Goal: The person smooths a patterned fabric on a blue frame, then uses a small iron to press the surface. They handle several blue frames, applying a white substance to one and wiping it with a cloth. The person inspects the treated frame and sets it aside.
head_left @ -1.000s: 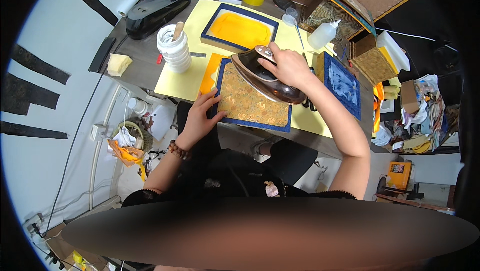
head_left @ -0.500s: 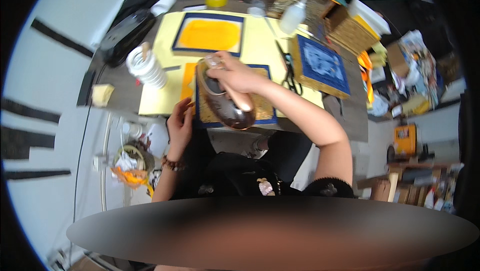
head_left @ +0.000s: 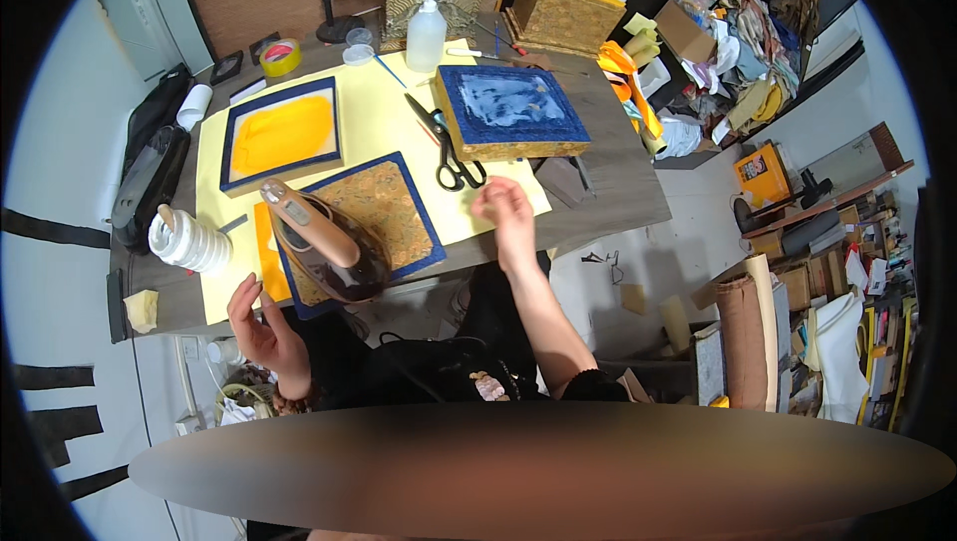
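A brown and copper clothes iron (head_left: 344,252) stands on a cork-patterned panel with blue edges (head_left: 399,197) at the near side of the table. Nobody is holding it. My left hand (head_left: 267,334) is open and empty just left of the iron, near the panel's corner. My right hand (head_left: 506,222) hangs open above the table's front part, its fingertips slightly blurred. Closest to it are black-handled scissors (head_left: 461,174) and a cork-sided box with a blue-framed lid (head_left: 513,110). A strip of orange paper (head_left: 269,252) shows partly under the panel.
Yellow paper (head_left: 214,287) covers much of the table. On it lies a blue-framed tray with a yellow inside (head_left: 284,137). A white ridged tub (head_left: 191,242) stands at left, a pump bottle (head_left: 427,37) at the back. Yellow tape (head_left: 280,57) sits near a small stand.
My right hand has let go of the iron and moved right, toward the scissors. The iron now rests on the panel. The view has turned to the right.
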A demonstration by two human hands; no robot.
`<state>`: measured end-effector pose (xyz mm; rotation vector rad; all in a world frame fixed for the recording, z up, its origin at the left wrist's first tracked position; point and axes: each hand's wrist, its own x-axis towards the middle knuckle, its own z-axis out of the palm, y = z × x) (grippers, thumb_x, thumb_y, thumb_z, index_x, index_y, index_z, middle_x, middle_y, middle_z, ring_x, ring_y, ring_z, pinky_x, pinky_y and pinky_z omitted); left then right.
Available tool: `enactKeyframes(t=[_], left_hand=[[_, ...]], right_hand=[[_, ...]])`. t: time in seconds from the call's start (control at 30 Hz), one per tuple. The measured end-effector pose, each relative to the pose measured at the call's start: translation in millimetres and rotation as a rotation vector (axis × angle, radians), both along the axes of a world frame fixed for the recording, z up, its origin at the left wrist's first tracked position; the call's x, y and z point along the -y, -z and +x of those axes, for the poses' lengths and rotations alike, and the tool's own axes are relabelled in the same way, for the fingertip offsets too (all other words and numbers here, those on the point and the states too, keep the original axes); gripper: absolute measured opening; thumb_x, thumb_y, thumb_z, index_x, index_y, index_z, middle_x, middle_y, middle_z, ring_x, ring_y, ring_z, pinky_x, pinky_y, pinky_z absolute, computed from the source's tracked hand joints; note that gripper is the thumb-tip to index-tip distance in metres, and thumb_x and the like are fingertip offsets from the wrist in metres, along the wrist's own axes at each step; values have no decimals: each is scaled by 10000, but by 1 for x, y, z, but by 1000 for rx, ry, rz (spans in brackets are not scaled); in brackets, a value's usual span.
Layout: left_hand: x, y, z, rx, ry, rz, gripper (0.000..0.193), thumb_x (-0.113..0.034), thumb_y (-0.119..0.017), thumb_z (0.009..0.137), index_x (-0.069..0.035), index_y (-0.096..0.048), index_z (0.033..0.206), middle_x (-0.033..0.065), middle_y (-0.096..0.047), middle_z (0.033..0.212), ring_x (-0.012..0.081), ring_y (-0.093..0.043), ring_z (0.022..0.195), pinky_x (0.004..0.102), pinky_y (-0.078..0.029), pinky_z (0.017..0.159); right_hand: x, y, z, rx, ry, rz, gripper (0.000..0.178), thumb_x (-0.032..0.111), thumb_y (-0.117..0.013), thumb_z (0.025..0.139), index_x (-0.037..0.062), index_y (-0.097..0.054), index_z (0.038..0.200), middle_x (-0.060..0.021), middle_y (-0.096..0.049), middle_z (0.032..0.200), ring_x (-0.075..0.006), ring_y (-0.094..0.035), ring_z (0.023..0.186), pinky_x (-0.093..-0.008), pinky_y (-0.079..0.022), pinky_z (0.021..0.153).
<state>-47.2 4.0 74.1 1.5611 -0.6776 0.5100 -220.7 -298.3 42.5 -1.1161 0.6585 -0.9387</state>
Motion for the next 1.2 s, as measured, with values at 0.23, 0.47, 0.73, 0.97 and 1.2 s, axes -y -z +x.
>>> enactKeyframes(t=[0.23,0.47,0.73,0.97,1.2], left_hand=[[48,-36,-56,245,337,-78,214,124,-594,907,63,-612,1111,216,-672,1124,289,-643,1015,367,-498,918],[51,-43,-70,207,382,-27,190,138,-589,895,70,-622,1068,224,-696,1066,278,-663,921,355,-516,850],[50,-42,-74,160,403,-33,196,157,-590,877,75,-630,1050,216,-704,1031,274,-667,897,343,-522,822],[98,-55,-91,-105,801,118,177,101,-615,911,53,-639,1079,141,-689,1014,188,-660,905,283,-511,815],[196,-26,-116,-750,1075,-5,85,12,-607,980,0,-626,1061,41,-669,1030,103,-625,939,249,-520,838]], right_hand=[[96,40,3,365,130,499,434,287,-701,981,11,-517,1261,-121,-618,1208,-242,-603,1190,-401,-506,1052],[103,31,35,376,156,585,576,418,-812,893,81,-553,1282,-94,-597,1247,-230,-596,1165,-407,-498,1061],[111,11,30,130,256,508,390,369,-819,899,30,-651,992,-44,-656,915,-162,-628,717,-334,-620,717],[123,1,27,52,239,495,418,369,-828,871,37,-664,1065,-76,-636,892,-180,-653,708,-334,-642,718],[148,-30,17,48,158,400,454,416,-796,821,100,-647,1112,-82,-655,997,-207,-671,793,-338,-641,747]])
